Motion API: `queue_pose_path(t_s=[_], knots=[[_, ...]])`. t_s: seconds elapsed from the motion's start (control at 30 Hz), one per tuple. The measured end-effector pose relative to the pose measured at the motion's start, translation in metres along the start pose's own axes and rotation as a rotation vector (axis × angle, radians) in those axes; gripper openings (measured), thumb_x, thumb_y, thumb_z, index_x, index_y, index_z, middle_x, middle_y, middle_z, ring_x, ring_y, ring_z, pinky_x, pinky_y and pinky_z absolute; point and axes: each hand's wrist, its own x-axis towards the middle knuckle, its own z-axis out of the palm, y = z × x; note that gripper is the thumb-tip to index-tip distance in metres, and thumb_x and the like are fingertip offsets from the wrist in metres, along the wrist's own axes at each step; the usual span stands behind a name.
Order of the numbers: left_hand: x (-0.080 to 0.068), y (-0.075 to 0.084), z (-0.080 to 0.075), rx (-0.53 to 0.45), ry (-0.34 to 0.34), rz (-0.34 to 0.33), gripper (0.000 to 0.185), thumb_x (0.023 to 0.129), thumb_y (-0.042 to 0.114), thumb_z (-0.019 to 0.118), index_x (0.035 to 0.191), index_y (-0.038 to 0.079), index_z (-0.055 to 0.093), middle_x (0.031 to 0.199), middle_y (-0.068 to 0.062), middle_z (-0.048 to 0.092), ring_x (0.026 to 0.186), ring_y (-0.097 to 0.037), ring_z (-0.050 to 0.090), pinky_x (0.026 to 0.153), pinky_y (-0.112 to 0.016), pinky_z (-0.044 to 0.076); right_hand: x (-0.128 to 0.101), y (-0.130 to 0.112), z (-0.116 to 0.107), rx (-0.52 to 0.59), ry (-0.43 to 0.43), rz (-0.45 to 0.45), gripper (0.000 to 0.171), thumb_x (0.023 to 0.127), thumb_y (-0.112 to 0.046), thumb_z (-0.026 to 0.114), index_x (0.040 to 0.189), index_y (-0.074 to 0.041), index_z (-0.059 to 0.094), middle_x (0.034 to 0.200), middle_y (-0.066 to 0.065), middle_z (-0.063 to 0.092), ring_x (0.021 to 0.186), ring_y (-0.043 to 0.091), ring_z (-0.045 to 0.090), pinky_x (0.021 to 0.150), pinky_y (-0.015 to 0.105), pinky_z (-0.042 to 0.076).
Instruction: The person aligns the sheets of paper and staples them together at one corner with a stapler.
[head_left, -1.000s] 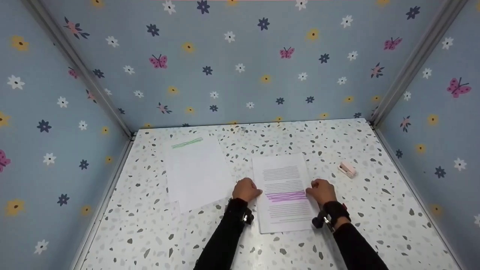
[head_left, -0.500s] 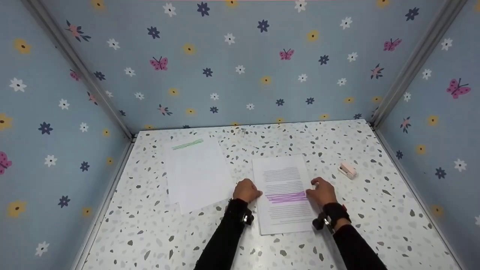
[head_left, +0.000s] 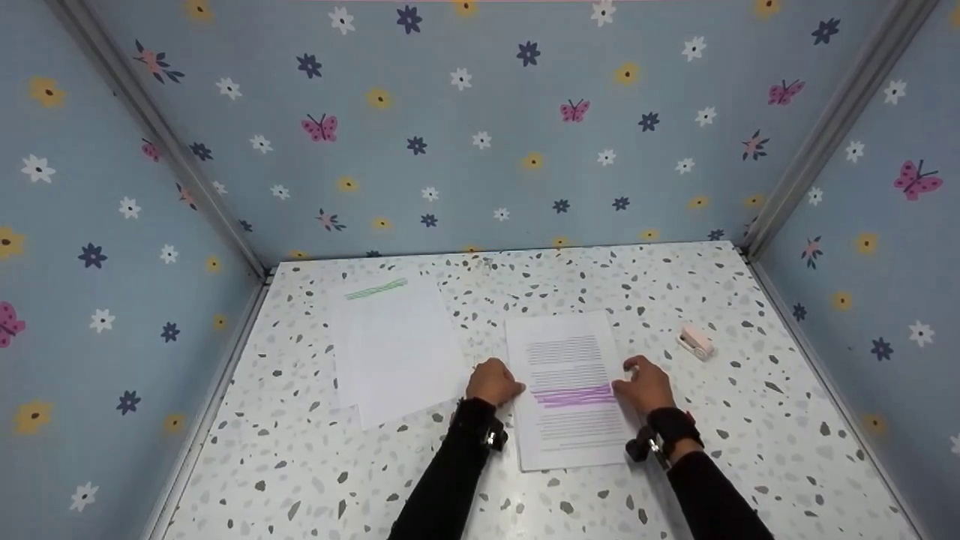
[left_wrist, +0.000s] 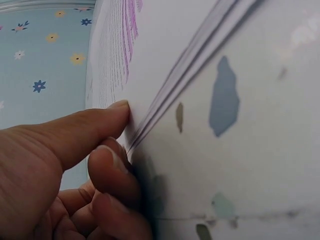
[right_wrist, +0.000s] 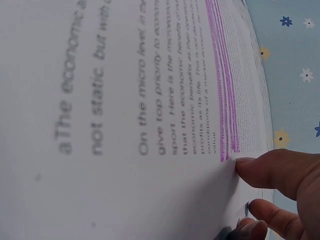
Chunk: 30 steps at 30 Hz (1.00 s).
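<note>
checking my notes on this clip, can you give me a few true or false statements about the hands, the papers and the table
1. The left hand pinches the left edge of the white printed paper stack with purple highlighted lines. True.
2. The right hand holds the small pink stapler. False: it touches the stack's right edge; the stapler lies apart on the speckled white terrazzo table.
3. The highlighted lines on the held stack are green. False: they are purple; the green mark is on the other white sheet, to the left.
4. The held paper is several sheets thick. True, as the left wrist view shows.
</note>
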Motion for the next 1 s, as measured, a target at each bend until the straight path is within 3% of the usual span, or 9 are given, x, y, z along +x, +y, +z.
queue_pose_path(t_s=[0.3, 0.63, 1.0], knots=[[-0.0018, -0.0007, 0.0002, -0.008, 0.005, 0.019, 0.023, 0.075, 0.015, 0.086, 0.065, 0.011, 0.066, 0.057, 0.002, 0.058, 0.048, -0.015, 0.053, 0.049, -0.030, 0.040, -0.0008, 0.0003, -0.0008, 0.011, 0.002, -0.012, 0.040, 0.084, -0.013, 0.076, 0.118, 0.003, 0.060, 0.085, 0.011, 0.055, 0.076, 0.026, 0.052, 0.068, 0.037, 0.040], [-0.0027, 0.0018, -0.0015, 0.029, -0.003, -0.006, 0.021, 0.075, 0.017, 0.082, 0.067, 0.013, 0.063, 0.059, 0.002, 0.058, 0.051, -0.015, 0.054, 0.053, -0.031, 0.042, -0.0035, -0.0022, -0.0022, 0.012, 0.003, -0.027, 0.040, 0.084, -0.012, 0.075, 0.118, 0.003, 0.060, 0.085, 0.012, 0.055, 0.076, 0.027, 0.052, 0.068, 0.038, 0.040], [-0.0044, 0.0028, 0.0008, 0.058, 0.043, 0.021, 0.017, 0.072, 0.014, 0.077, 0.061, 0.013, 0.064, 0.059, 0.000, 0.060, 0.051, -0.017, 0.052, 0.047, -0.031, 0.039, -0.0017, -0.0010, -0.0008, -0.001, -0.004, -0.019, 0.040, 0.082, -0.013, 0.074, 0.116, 0.003, 0.060, 0.089, 0.014, 0.058, 0.080, 0.029, 0.054, 0.070, 0.040, 0.042]])
